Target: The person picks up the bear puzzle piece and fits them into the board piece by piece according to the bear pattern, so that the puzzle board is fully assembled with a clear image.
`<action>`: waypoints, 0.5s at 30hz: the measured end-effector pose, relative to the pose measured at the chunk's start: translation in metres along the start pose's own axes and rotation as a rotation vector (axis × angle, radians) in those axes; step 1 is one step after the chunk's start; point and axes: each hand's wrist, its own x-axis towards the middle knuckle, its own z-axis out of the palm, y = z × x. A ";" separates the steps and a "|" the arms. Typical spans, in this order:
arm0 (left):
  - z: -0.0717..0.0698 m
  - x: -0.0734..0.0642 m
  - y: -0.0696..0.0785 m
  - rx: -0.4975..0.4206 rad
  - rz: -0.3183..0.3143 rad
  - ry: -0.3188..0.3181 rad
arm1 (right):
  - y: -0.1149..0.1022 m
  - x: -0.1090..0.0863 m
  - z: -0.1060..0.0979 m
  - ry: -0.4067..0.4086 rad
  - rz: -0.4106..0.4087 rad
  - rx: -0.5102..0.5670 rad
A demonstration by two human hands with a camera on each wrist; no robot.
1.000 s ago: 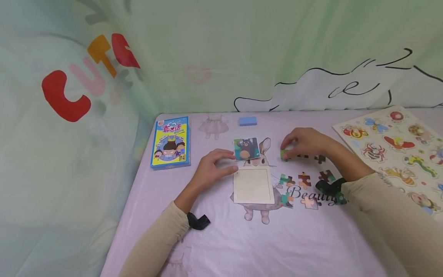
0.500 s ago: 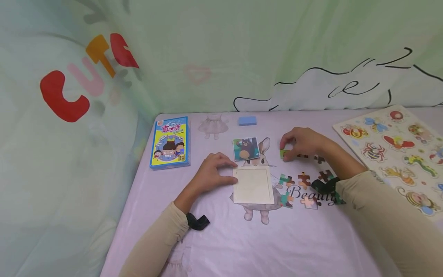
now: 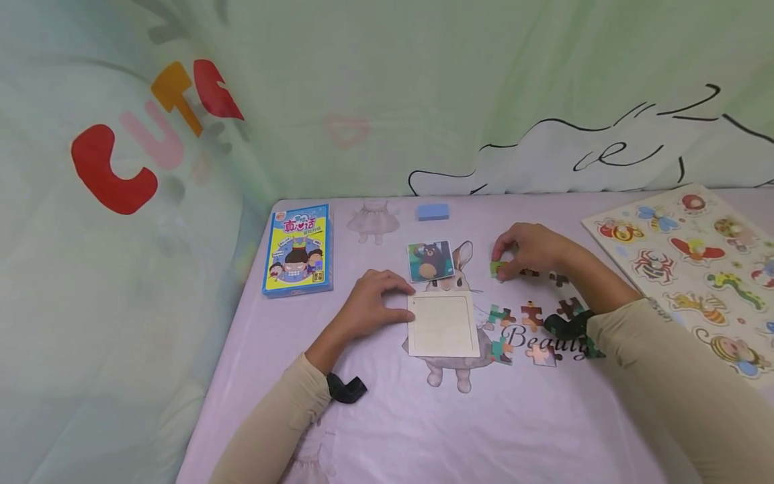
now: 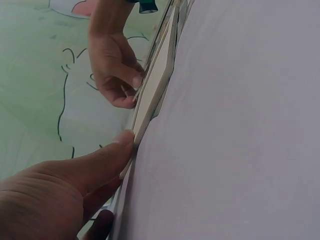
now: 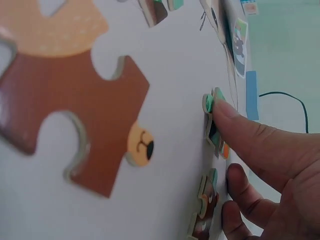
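A pale square puzzle tray [image 3: 443, 326] lies on the cloth in front of me. My left hand [image 3: 371, 306] is at its left side, the forefinger at the upper corner and the thumb at the edge below; the left wrist view shows that thumb [image 4: 112, 155] against the rim. To the right, my right hand [image 3: 535, 250] pinches a green jigsaw piece [image 3: 497, 269], low over the cloth. Several loose jigsaw pieces [image 3: 532, 314] lie in rows below that hand, some partly hidden by the wrist. In the right wrist view, a brown piece [image 5: 100, 107] looms close.
A square bear card [image 3: 431, 261] lies just beyond the tray. Farther back is a small blue block [image 3: 432, 212]. A blue and yellow box [image 3: 297, 250] stands at the left, and an insect puzzle board [image 3: 695, 269] lies at the right beside my forearm. Curtains border the table.
My left hand has shifted slightly toward me, its thumb sliding down from the tray's upper corner along the left edge. My right wrist has moved a little left while the fingers stay at the green piece.
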 end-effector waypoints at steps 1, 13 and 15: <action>0.000 0.000 0.000 0.002 0.001 -0.003 | 0.000 0.000 0.000 -0.003 0.004 0.006; -0.001 -0.001 0.002 0.015 -0.005 -0.012 | -0.003 -0.007 -0.007 -0.005 0.010 0.042; -0.001 -0.001 0.002 0.010 -0.003 -0.014 | -0.004 -0.008 -0.009 -0.005 0.008 0.052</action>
